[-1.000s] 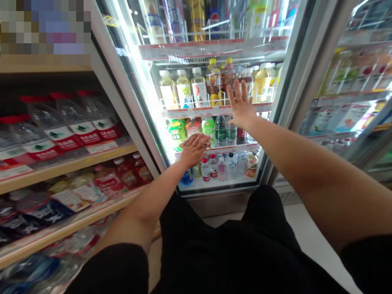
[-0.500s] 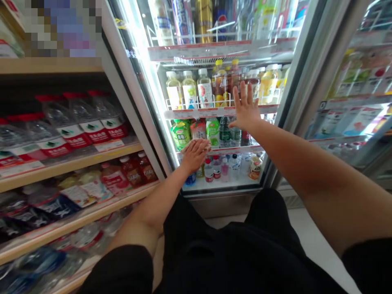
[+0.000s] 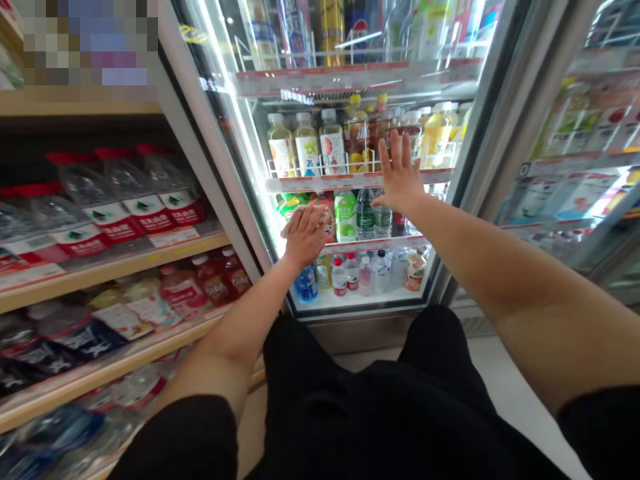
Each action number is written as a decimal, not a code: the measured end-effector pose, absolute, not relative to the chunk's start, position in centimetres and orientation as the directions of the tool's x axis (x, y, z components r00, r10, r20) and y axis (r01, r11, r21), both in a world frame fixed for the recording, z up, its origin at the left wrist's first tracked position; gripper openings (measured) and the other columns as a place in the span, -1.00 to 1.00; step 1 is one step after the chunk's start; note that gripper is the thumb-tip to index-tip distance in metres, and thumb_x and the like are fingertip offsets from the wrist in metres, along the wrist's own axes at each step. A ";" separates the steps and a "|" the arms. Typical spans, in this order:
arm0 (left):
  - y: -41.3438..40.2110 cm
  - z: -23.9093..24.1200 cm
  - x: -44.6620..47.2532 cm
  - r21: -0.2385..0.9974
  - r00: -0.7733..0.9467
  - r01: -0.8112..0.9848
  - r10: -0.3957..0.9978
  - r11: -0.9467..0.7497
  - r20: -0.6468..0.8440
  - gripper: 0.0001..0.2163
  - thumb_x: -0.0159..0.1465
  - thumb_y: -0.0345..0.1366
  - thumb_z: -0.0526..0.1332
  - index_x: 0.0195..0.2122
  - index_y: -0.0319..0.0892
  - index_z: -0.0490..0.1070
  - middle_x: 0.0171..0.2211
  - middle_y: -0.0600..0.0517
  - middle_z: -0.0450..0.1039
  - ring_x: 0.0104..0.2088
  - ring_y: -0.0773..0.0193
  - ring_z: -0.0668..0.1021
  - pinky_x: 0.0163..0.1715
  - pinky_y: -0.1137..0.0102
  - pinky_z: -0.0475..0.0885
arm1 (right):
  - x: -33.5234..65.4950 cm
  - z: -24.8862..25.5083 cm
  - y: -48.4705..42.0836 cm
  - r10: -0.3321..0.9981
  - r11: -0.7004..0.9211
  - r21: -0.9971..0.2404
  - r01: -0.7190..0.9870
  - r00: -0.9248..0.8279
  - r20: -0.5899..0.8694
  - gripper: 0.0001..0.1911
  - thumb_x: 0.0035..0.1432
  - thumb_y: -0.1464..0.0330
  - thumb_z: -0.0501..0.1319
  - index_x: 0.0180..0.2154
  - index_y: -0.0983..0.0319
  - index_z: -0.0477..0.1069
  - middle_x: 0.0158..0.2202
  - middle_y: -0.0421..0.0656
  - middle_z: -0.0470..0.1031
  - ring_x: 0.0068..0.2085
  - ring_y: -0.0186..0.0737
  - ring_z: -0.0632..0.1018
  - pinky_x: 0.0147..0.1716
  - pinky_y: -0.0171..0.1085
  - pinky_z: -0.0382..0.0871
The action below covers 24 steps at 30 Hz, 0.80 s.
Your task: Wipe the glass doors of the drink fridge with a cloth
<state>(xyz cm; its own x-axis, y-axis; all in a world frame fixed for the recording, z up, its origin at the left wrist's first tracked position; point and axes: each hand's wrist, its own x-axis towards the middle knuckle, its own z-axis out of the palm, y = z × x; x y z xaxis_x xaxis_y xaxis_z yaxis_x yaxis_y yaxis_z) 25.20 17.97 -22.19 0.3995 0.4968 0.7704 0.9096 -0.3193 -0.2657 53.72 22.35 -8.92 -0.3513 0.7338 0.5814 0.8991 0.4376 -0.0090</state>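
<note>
My left hand (image 3: pixel 305 237) presses a pale, crumpled cloth (image 3: pixel 290 225) flat against the glass door (image 3: pixel 463 180) of a lit drinks cooler. The cloth shows past the fingertips and along the hand's left side; the palm covers the rest. Spread wide, my right hand (image 3: pixel 401 179) rests on the same glass higher and to the right, with nothing in it. Behind the glass stand several bottles, among them a green-labelled bottle (image 3: pixel 345 215) between the hands and a white-capped bottle (image 3: pixel 332 143) on the shelf above.
On the left, open wooden shelves (image 3: pixel 210 245) hold red-capped water bottles (image 3: pixel 120 203) and other drinks. To the right is another glass-fronted cooler section (image 3: pixel 560 160). My knees are close to the cooler's base (image 3: pixel 355 335), with pale floor (image 3: pixel 510 387) at the right.
My left hand has slid the cloth left and slightly up across the glass. My right hand stays in nearly the same place. The view has shifted slightly.
</note>
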 end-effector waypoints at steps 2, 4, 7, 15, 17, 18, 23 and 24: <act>18.5 -20.7 24.9 -0.278 0.415 0.902 0.486 -0.330 0.769 -0.56 0.47 -0.27 0.11 0.35 -0.06 0.35 0.44 -0.04 0.23 0.52 0.02 0.11 0.53 -0.08 0.02 | 53.8 -9.0 22.4 0.742 0.436 -0.005 0.900 -0.356 0.569 0.37 0.13 0.06 0.44 0.55 0.26 -0.49 0.57 0.06 -0.63 0.55 0.36 -0.44 0.44 0.47 -0.20; 19.5 -17.5 24.4 -0.273 0.398 0.907 0.445 -0.320 0.802 -0.56 0.48 -0.26 0.08 0.37 -0.05 0.33 0.47 0.00 0.17 0.54 0.08 0.03 0.55 -0.03 -0.03 | 53.8 -9.0 22.5 0.741 0.442 -0.006 0.897 -0.361 0.565 0.37 0.13 0.04 0.44 0.55 0.28 -0.49 0.57 0.07 -0.63 0.54 0.39 -0.45 0.44 0.46 -0.21; 21.2 -12.6 24.1 -0.214 0.306 0.941 0.386 -0.262 0.870 -0.50 0.49 -0.25 0.05 0.44 -0.11 0.18 0.55 0.10 -0.08 0.57 0.15 -0.20 0.59 -0.01 -0.20 | 53.7 -8.9 22.6 0.736 0.439 -0.013 0.898 -0.351 0.579 0.30 0.20 -0.07 0.34 0.55 0.26 -0.49 0.58 0.03 -0.61 0.54 0.39 -0.45 0.44 0.46 -0.21; 21.0 -10.1 26.6 -0.230 0.357 0.920 0.438 -0.316 0.825 -0.49 0.45 -0.17 0.14 0.41 -0.06 0.22 0.53 0.13 -0.01 0.56 0.13 -0.14 0.59 -0.03 -0.22 | 53.6 -8.8 22.5 0.752 0.406 0.020 0.913 -0.347 0.560 0.32 0.17 -0.03 0.35 0.55 0.23 -0.51 0.58 -0.03 -0.63 0.55 0.34 -0.43 0.45 0.45 -0.16; 21.1 -7.3 27.1 -0.245 0.363 0.920 0.428 -0.305 0.828 -0.48 0.47 -0.21 0.16 0.43 -0.09 0.18 0.54 0.13 -0.06 0.56 0.10 -0.14 0.59 -0.07 -0.24 | 53.7 -8.8 22.5 0.755 0.393 0.043 0.919 -0.349 0.554 0.37 0.14 0.03 0.40 0.54 0.29 -0.53 0.57 0.01 -0.66 0.55 0.35 -0.44 0.45 0.44 -0.14; 21.3 -5.6 27.3 -0.251 0.354 0.926 0.417 -0.283 0.837 -0.46 0.48 -0.24 0.16 0.45 -0.14 0.15 0.55 0.10 -0.10 0.56 0.06 -0.14 0.58 -0.10 -0.24 | 53.8 -8.8 22.5 0.755 0.395 0.043 0.918 -0.351 0.554 0.37 0.14 0.05 0.41 0.54 0.31 -0.53 0.57 0.02 -0.67 0.54 0.36 -0.45 0.45 0.44 -0.14; 22.0 -1.9 28.9 -0.195 0.264 0.961 0.426 -0.198 0.865 -0.44 0.53 -0.25 0.12 0.48 -0.29 0.05 0.56 -0.09 -0.17 0.55 -0.12 -0.13 0.54 -0.21 -0.23 | 53.8 -8.9 22.5 0.741 0.436 -0.002 0.900 -0.357 0.569 0.30 0.21 -0.01 0.35 0.54 0.30 -0.50 0.57 0.02 -0.65 0.54 0.39 -0.46 0.44 0.48 -0.18; 21.8 -2.9 29.4 -0.192 0.267 0.959 0.449 -0.206 0.852 -0.44 0.52 -0.26 0.13 0.48 -0.27 0.06 0.57 -0.06 -0.18 0.56 -0.07 -0.14 0.55 -0.17 -0.26 | 53.7 -8.9 22.5 0.741 0.428 0.003 0.904 -0.353 0.571 0.30 0.20 -0.01 0.35 0.54 0.30 -0.50 0.57 0.02 -0.65 0.54 0.38 -0.46 0.44 0.47 -0.17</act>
<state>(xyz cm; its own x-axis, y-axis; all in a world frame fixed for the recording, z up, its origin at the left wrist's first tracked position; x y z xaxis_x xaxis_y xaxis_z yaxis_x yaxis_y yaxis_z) 29.36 21.79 -2.94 0.2674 0.4492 0.8524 0.9594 -0.2063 -0.1923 53.74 22.49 -8.93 -0.3526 0.7415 0.5709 0.9038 0.4279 0.0026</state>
